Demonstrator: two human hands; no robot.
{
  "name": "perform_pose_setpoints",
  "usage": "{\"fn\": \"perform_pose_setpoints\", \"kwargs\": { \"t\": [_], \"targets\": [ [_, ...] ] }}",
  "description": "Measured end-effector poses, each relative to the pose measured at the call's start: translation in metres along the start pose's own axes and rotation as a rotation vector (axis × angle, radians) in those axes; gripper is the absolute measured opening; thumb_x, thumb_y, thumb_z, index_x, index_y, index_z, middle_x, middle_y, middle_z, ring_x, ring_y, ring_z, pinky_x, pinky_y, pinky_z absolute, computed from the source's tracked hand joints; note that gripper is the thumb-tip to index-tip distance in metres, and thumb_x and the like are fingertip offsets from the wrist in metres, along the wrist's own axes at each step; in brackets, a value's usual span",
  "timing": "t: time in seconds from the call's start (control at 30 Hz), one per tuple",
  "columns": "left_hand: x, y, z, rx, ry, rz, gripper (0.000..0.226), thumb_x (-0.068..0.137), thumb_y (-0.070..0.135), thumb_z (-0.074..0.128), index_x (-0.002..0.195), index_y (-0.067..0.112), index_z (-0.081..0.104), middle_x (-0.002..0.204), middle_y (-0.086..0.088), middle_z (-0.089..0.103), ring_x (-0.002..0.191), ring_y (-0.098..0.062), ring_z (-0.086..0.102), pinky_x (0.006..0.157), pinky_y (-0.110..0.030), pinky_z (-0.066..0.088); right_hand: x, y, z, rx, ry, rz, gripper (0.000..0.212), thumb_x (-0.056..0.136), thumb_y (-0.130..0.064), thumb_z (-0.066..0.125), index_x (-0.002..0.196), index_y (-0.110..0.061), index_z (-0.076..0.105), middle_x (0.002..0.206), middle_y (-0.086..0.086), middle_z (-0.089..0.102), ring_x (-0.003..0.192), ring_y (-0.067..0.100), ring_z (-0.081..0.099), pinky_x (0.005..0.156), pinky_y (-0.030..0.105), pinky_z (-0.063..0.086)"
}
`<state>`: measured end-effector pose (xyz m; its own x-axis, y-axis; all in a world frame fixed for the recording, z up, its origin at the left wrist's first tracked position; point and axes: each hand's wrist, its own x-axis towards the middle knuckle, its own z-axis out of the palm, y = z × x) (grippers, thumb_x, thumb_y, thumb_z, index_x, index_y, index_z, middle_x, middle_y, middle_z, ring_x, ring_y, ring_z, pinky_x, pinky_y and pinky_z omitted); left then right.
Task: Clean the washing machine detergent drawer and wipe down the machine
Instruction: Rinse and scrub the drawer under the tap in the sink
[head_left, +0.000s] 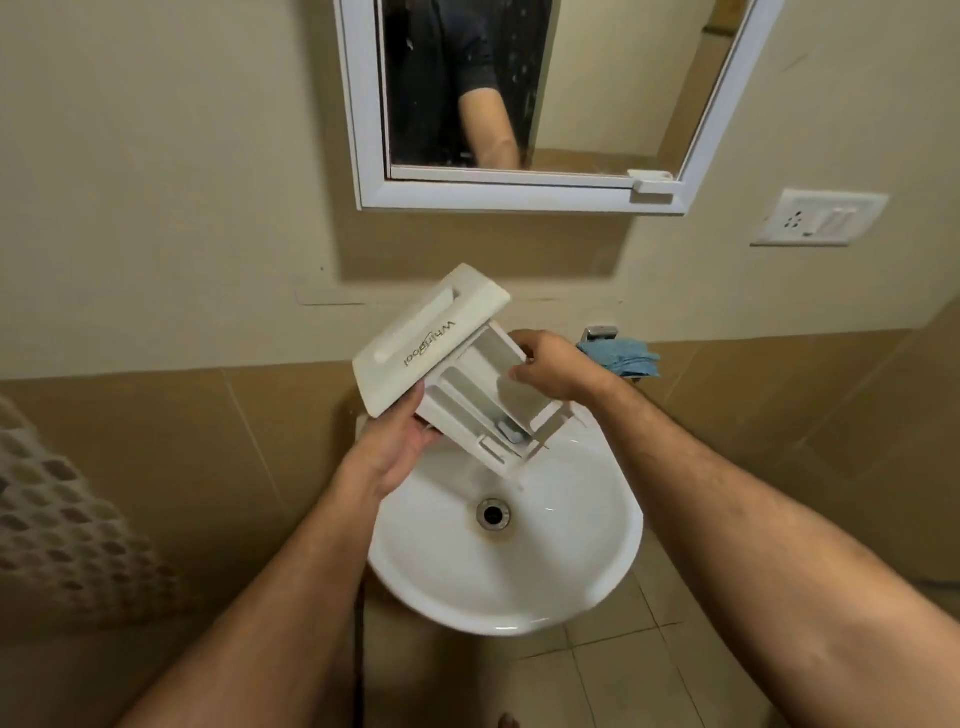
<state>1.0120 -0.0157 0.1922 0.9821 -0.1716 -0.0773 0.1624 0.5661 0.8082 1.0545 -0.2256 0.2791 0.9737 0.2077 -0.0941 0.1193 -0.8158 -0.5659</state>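
A white detergent drawer (436, 343) with a Whirlpool front panel is held tilted above the white sink (519, 571). My left hand (395, 441) grips it from below, near the front panel. My right hand (550, 366) holds the far rim of the drawer's open compartments, fingers curled over the edge. The compartments face me and a small grey insert sits in the lower part. A blue cloth (626, 356) lies draped on the tap behind my right hand.
A chrome tap (600, 332) sits at the wall behind the sink. A white-framed mirror (363, 130) hangs above. A switch and socket plate (821, 217) is on the wall at right. A patterned fabric (57, 519) is at left. The floor below is tiled.
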Motion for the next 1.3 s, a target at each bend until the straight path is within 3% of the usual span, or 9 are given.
{"fn": "perform_pose_setpoints", "kwargs": {
  "t": [0.2,0.3,0.4,0.6,0.77,0.87,1.03,1.13,1.3],
  "targets": [
    [-0.005,0.048,0.039,0.226,-0.11,0.098,0.032,0.09,0.014,0.06,0.121,0.021,0.06,0.108,0.005,0.073,0.104,-0.016,0.067,0.088,-0.049,0.053,-0.027,-0.014,-0.021,0.038,0.221,0.004,0.044,0.081,0.003,0.047,0.114,-0.02,0.065,0.108,0.004,0.07,0.101,0.026,0.063,0.088,0.04,0.053],
    [-0.001,0.068,0.059,0.318,-0.102,0.124,0.034,0.093,0.013,0.061,0.126,0.021,0.058,0.115,0.003,0.07,0.112,-0.019,0.063,0.101,-0.053,0.045,-0.041,-0.022,-0.04,0.041,0.306,-0.001,0.047,0.083,0.007,0.044,0.121,-0.015,0.061,0.104,0.004,0.066,0.097,0.024,0.06,0.077,0.027,0.044],
    [-0.001,0.087,0.081,0.423,-0.104,0.157,0.058,0.079,0.034,0.077,0.132,0.024,0.056,0.128,-0.001,0.064,0.126,-0.027,0.053,0.105,-0.056,0.04,-0.049,-0.028,-0.06,0.06,0.404,-0.029,0.049,0.083,0.006,0.044,0.124,-0.015,0.059,0.114,0.007,0.068,0.106,0.025,0.06,0.084,0.029,0.048],
    [0.006,0.11,0.125,0.516,-0.114,0.289,0.026,0.091,0.015,0.064,0.116,0.023,0.061,0.105,0.009,0.065,0.104,-0.013,0.055,0.081,-0.028,0.05,-0.058,-0.039,-0.099,0.118,0.511,-0.071,0.046,0.089,0.003,0.049,0.129,-0.018,0.059,0.122,0.004,0.065,0.112,0.018,0.057,0.087,0.027,0.046],
    [0.012,0.133,0.155,0.691,-0.139,0.359,0.031,0.08,0.028,0.078,0.107,0.037,0.064,0.109,0.015,0.067,0.107,-0.003,0.06,0.097,-0.03,0.049,-0.063,-0.044,-0.126,0.117,0.613,-0.118,0.04,0.091,0.001,0.051,0.127,-0.012,0.059,0.123,0.008,0.065,0.11,0.02,0.057,0.087,0.029,0.047],
    [0.014,0.141,0.17,0.809,-0.081,0.333,0.035,0.07,0.048,0.081,0.099,0.039,0.063,0.119,0.009,0.066,0.115,-0.013,0.057,0.107,-0.035,0.041,-0.064,-0.048,-0.139,0.158,0.663,-0.147,0.038,0.091,-0.001,0.053,0.126,-0.014,0.061,0.121,0.006,0.066,0.11,0.019,0.058,0.091,0.032,0.049],
    [0.013,0.155,0.197,0.784,-0.022,0.412,0.052,0.075,0.046,0.078,0.119,0.021,0.065,0.118,0.004,0.065,0.113,-0.016,0.059,0.101,-0.03,0.045,-0.063,-0.061,-0.166,0.16,0.728,-0.189,0.044,0.087,0.003,0.049,0.125,-0.015,0.062,0.118,0.006,0.068,0.11,0.021,0.059,0.091,0.033,0.05],
    [0.013,0.166,0.207,0.733,-0.006,0.519,0.052,0.069,0.042,0.083,0.116,0.028,0.065,0.114,0.008,0.069,0.108,-0.011,0.064,0.099,-0.034,0.051,-0.062,-0.067,-0.179,0.149,0.792,-0.199,0.045,0.086,0.003,0.048,0.124,-0.014,0.063,0.116,0.007,0.069,0.109,0.024,0.061,0.092,0.036,0.053],
    [0.013,0.164,0.202,0.797,-0.013,0.41,0.059,0.07,0.046,0.079,0.123,0.025,0.063,0.12,0.005,0.066,0.115,-0.015,0.059,0.103,-0.039,0.048,-0.062,-0.063,-0.169,0.131,0.771,-0.199,0.044,0.087,0.003,0.048,0.125,-0.013,0.062,0.117,0.008,0.068,0.11,0.025,0.061,0.092,0.037,0.053]
  ]
}}
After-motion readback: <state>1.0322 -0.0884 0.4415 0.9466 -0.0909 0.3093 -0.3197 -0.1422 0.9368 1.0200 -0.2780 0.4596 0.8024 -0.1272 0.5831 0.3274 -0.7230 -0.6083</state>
